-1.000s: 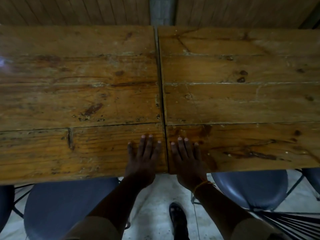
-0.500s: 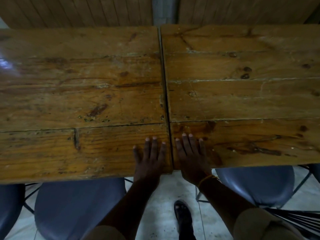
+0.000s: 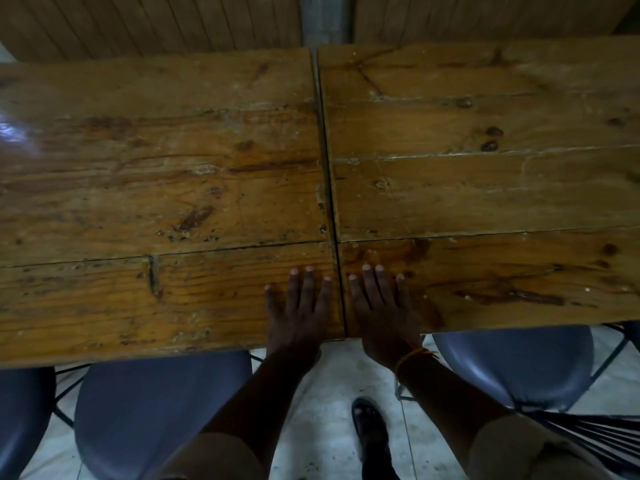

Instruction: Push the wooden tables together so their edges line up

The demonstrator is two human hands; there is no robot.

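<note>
Both hands lie palm-down and flat, fingers stretched out and gripping nothing. The left hand [image 3: 299, 313] presses on the near corner of the left brown plank-wood tabletop [image 3: 156, 188], and the right hand [image 3: 382, 317] presses on the near corner of the right brown plank-wood tabletop [image 3: 485, 188]. Between the two hands runs the thin dark seam [image 3: 330, 202] where the tabletops meet; it leads straight away from the fingertips to the far side. The two tabletops sit edge against edge along that seam with only a hairline gap. At the heels of the hands the near edges almost line up, the right tabletop's edge sitting slightly farther from the person than the left one's. The heel of each palm overhangs the near edge. A thin orange thread band [image 3: 412, 356] circles the right wrist.

Below and to the left of the left hand, a dark blue rounded chair seat [image 3: 156, 410] is tucked under the left tabletop, with part of another dark blue seat [image 3: 20, 420] farther left. Below and to the right of the right hand is a third dark blue chair seat [image 3: 512, 365] on thin black metal legs. Beneath the wrists lies pale concrete floor [image 3: 322, 420], and a foot in a black sandal [image 3: 372, 431] stands on it, below the right forearm. Beyond the fingertips, past the far edges, is a brown wood-panelled wall [image 3: 156, 22] with a grey post [image 3: 327, 19] in line with the seam.
</note>
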